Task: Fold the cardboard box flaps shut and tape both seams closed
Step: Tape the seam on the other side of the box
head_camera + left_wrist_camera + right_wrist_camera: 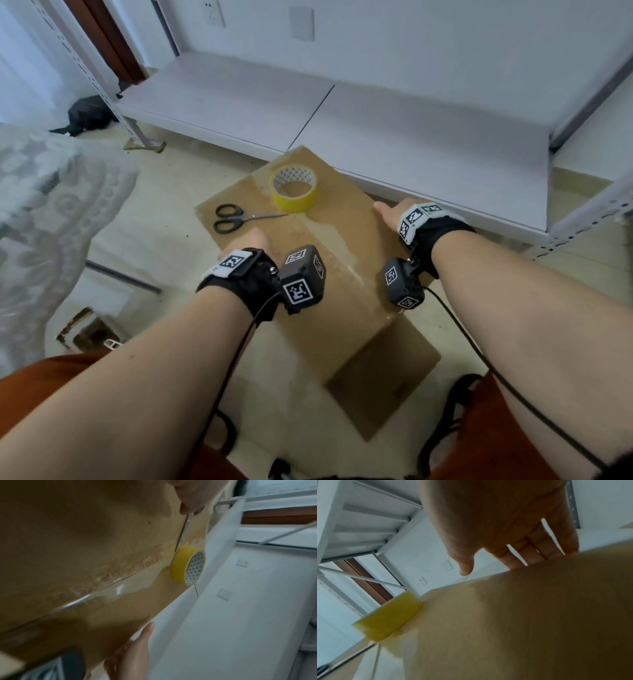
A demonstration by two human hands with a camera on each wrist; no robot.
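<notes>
On the cardboard box (329, 260) top | left hand (248, 241), right hand (390, 214) at opposite edges (fingers straight) | left fingertips hidden.

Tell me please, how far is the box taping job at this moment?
Done: the top flaps of the cardboard box lie shut, and clear tape covers the centre seam. In hand: the left hand and right hand rest at opposite edges of the box; neither holds a tool. The tape roll and scissors lie on top. Left: the second seam, not visible here.
</notes>
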